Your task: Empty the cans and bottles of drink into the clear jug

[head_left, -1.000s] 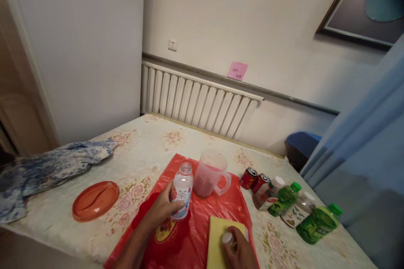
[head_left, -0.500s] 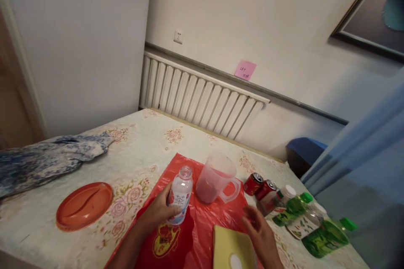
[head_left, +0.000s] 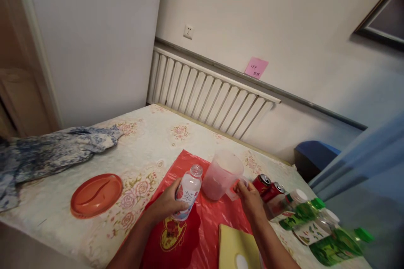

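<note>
My left hand (head_left: 172, 199) is wrapped round a clear plastic bottle (head_left: 189, 189) with a white and blue label and an uncapped mouth. The bottle leans slightly to the right above a red plastic bag (head_left: 208, 222). Just right of it stands a translucent measuring jug (head_left: 219, 176), upright on the bag. My right hand (head_left: 249, 197) has its fingers closed round the jug's handle. Near my right forearm lies a yellow cloth or pad (head_left: 238, 246) with a white oval object (head_left: 241, 262) on it.
On the right stand red cans (head_left: 262, 183) and several drink bottles (head_left: 303, 214) in a row. An orange divided plate (head_left: 96, 196) and a blue patterned cloth (head_left: 63, 149) lie left on the flowered tablecloth (head_left: 142, 147). A radiator (head_left: 205, 92) runs along the wall behind.
My right hand has moved forward from above the yellow pad and closed on the jug's handle. My left hand still holds the bottle. The view has shifted slightly.
</note>
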### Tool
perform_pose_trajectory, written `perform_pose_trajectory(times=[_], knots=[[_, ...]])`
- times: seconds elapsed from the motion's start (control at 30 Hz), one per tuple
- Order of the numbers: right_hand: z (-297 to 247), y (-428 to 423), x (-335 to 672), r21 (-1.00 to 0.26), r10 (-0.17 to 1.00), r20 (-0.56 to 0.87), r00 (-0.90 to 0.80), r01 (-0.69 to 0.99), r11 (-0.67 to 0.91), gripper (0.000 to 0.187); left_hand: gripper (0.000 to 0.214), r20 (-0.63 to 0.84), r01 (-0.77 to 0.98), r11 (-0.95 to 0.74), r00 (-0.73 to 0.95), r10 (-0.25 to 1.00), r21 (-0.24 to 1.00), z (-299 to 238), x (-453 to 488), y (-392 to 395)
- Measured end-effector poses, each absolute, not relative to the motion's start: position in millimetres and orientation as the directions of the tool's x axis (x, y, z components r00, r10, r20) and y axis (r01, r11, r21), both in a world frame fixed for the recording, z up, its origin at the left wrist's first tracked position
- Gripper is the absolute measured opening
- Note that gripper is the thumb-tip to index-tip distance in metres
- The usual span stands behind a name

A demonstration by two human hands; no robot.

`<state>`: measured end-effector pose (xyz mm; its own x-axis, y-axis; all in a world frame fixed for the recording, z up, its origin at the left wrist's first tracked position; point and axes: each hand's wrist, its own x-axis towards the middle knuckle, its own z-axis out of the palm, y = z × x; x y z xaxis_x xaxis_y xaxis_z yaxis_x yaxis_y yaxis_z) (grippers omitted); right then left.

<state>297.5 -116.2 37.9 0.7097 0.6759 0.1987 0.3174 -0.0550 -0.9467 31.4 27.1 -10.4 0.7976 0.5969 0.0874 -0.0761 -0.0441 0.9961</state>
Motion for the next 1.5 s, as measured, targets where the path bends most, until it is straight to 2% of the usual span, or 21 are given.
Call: perform_pose_trajectory(times=[0.2, 0.5, 0.7, 0.87, 1.13, 1.37, 1.5], knots=[[54, -114, 298, -0.926, 0.651, 0.222, 0.726, 0.366, -0.093, 0.035, 0.073, 0.095, -0.098, -0.028, 0.783, 0.615, 0.995, -15, 28, 29], [109, -121, 299, -0.901, 0.661, 0.236, 0.712, 0.416, -0.126, 0.038, 0.069, 0.122, -0.194, 0.052, 0.781, 0.612, 0.980, -15, 28, 31], [147, -129, 299, -0.926, 0.775, 0.154, 0.613, 0.364, -0.103, 0.038, 0.075, 0.087, -0.114, 0.008, 0.806, 0.585, 0.994, -16, 28, 29], [175, -140, 296, -0.895, 0.872, 0.158, 0.464, 0.440, -0.072, 0.040, 0.078, 0.085, -0.082, -0.032, 0.811, 0.579, 0.996, -10, 26, 26], [210, -146, 284, -0.775, 0.922, 0.141, 0.360, 0.620, -0.124, 0.044, 0.078, 0.080, -0.060, -0.054, 0.814, 0.576, 0.997, -7, 23, 22], [226, -142, 272, -0.737, 0.940, 0.073, 0.333, 0.653, -0.174, 0.045, 0.077, 0.080, -0.071, -0.037, 0.821, 0.565, 0.997, 1, 21, 19], [233, -137, 266, -0.705, 0.959, 0.067, 0.277, 0.693, -0.151, 0.043, 0.075, 0.074, -0.064, -0.038, 0.820, 0.567, 0.997, 4, 21, 17]])
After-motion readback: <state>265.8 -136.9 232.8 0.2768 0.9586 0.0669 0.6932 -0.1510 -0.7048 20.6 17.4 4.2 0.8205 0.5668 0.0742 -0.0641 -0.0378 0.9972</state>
